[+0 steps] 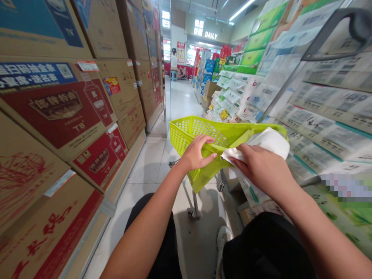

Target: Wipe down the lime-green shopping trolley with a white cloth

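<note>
A lime-green plastic shopping cart [186,135] with a mesh basket stands before me on metal legs with casters. My left hand [200,152] straddles its near rim, fingers over the inner side and thumb on the outside. In my right hand [258,162] is a white cloth or wipe [273,142], bunched under the fingers at the cart's near right corner. Part of it spreads to the right past my knuckles. My right fingertips press it close to a small round fastener [222,158] on the cart. The basket's bottom is mostly hidden.
Stacked cardboard cartons [58,112] line the left side. Packs of tissue paper [325,124] are piled high on the right, close to the cart. A black handle [337,38] juts in at upper right. A tiled aisle [181,97] runs ahead, with a distant person [173,62].
</note>
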`<action>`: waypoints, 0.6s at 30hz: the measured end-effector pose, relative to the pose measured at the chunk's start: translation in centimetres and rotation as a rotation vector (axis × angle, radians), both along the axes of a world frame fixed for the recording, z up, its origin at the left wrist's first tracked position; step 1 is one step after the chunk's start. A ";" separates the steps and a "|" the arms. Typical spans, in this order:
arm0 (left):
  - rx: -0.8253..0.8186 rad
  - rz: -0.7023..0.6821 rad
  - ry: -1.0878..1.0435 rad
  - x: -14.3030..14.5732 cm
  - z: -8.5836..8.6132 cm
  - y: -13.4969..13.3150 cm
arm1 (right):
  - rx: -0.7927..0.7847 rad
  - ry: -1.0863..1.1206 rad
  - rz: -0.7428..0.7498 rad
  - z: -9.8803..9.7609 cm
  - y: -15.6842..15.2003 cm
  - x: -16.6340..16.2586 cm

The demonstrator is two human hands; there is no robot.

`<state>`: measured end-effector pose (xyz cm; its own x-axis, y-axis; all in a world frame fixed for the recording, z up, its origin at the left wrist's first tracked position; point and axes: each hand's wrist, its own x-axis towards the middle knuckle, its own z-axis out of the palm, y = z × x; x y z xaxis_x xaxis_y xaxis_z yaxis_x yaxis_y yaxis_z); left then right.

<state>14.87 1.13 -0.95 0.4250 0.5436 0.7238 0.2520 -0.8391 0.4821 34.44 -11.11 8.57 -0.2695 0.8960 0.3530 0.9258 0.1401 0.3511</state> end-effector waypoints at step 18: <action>-0.074 0.588 0.416 -5.1 -3.0 3.7 | -0.086 0.120 -0.089 0.3 5.1 7.5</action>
<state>9.73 4.85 -3.99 0.2793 0.8084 0.5181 0.8268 -0.4768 0.2983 41.99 -6.04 8.86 -0.1479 0.9427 0.2991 0.9704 0.0800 0.2277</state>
